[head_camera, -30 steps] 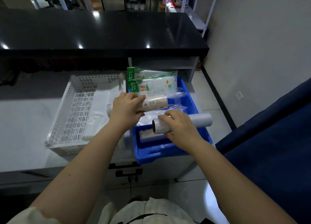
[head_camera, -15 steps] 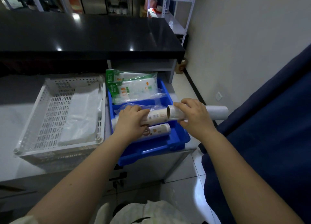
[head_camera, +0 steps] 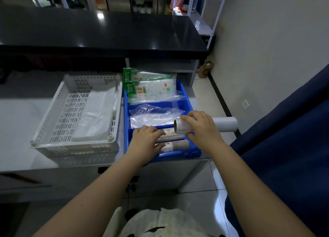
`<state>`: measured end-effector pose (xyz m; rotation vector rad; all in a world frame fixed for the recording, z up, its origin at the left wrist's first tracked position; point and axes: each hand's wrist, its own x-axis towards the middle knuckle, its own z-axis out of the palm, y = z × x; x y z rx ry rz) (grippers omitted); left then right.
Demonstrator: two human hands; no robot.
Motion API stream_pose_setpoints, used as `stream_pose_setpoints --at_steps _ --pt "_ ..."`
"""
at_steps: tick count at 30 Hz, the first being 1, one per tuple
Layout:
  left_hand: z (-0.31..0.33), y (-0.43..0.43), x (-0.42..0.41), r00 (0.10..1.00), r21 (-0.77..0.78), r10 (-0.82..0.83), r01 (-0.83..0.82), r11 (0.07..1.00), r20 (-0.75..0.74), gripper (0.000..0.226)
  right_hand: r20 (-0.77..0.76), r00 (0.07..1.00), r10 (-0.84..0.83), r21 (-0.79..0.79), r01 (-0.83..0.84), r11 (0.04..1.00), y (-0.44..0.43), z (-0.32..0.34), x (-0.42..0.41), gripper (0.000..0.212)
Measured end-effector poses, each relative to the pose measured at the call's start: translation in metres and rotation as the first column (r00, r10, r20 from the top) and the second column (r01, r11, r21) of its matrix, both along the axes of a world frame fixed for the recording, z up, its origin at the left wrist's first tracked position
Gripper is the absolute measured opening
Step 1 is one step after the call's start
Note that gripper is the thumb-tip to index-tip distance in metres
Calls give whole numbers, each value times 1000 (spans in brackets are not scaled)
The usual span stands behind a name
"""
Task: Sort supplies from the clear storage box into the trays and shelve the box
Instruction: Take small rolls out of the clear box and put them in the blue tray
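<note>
Here, the grey worktop [head_camera: 21,129] carries a white slotted tray [head_camera: 74,112] at nine o'clock and, touching its right side, a blue divided tray [head_camera: 194,153]. Green-labelled packets [head_camera: 151,88] fill its far compartment; loose clear film [head_camera: 153,115] lies in the middle one. The right hand [head_camera: 201,129], fingers wrapped around a white roll [head_camera: 224,124], holds it above the near compartment. The left hand [head_camera: 146,142] rests on one of two rolls [head_camera: 174,146] there, seemingly pressing rather than gripping.
</note>
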<state>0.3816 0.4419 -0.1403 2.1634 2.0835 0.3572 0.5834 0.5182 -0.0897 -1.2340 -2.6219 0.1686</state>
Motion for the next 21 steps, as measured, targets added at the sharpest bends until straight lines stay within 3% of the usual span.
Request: stream_pose_setpoints --at_steps 5,11,15,21 --pt "-21 -18 -7 983 67 182 -182 981 14 33 -8 998 58 4 -58 998 3 -7 -20 54" --pt "-27 -14 -19 972 267 233 -236 934 44 21 29 988 151 15 -152 988 8 -24 -46 57" --pt "-19 0 -38 964 232 254 -264 936 76 30 87 974 211 2 -212 977 10 -33 -65 58" --pt "4 -5 -70 951 320 307 -300 899 31 36 160 951 264 -32 -263 964 15 -36 -108 58"
